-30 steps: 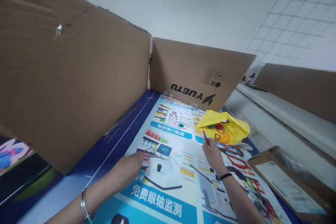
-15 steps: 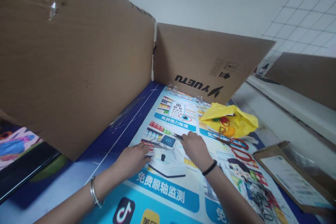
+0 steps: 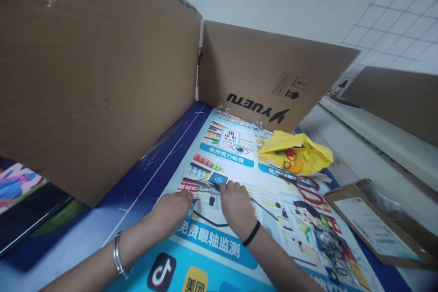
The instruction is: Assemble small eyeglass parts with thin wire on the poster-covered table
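Observation:
My left hand (image 3: 170, 212) is closed over the printed poster, its fingertips pinching what looks like thin silvery wire (image 3: 202, 183). Close by on the right, my right hand (image 3: 237, 201) is wrapped round a dark pointed tool (image 3: 215, 186). Only the tool's tip shows past the fingers, so its kind is hidden. That tip points left, at the wire between the two hands; whether it touches the wire I cannot tell.
A yellow bag (image 3: 310, 153) with coloured thread spills open beside red-handled scissors (image 3: 310, 183). Tangled wire (image 3: 330, 248) lies at right, near an open cardboard box (image 3: 376, 228). Straight wires (image 3: 162, 143) lie along the left cardboard panel (image 3: 112, 77). Another panel (image 3: 270, 68) stands behind.
My right hand has moved left and slightly down, bringing the dark tool's tip closer to my left hand. The left hand has stayed nearly in place. The view has shifted slightly.

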Available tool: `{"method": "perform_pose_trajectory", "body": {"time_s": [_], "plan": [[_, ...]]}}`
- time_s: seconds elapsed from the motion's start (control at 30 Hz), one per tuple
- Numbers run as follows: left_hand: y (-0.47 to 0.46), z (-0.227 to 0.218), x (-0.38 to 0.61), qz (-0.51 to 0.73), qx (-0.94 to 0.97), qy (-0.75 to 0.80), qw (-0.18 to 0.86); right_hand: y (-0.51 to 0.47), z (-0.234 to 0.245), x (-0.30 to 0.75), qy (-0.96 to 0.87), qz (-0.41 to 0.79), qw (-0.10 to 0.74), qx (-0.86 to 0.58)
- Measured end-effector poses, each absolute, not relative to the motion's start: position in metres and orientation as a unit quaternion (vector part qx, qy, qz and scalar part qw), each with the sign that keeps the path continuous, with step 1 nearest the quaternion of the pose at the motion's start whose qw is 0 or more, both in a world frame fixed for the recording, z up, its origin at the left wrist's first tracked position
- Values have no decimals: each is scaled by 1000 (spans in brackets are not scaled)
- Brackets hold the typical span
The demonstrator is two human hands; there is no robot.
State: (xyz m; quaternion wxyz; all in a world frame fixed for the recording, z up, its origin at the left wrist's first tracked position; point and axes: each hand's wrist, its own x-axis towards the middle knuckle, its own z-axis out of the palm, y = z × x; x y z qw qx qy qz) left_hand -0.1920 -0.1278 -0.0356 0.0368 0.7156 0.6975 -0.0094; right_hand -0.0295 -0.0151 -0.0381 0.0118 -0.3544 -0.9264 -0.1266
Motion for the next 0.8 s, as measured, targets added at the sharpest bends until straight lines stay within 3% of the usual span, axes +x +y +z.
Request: {"method": "perform_pose_trajectory", "body": {"time_s": [0.53, 0.8], "plan": [[-130, -19, -218, 72, 710, 696, 86, -16, -20, -10, -937, -44, 5, -347], [-134, -13, -213, 25, 718, 676, 165, -48, 3, -6, -960, 60, -121, -246]]}}
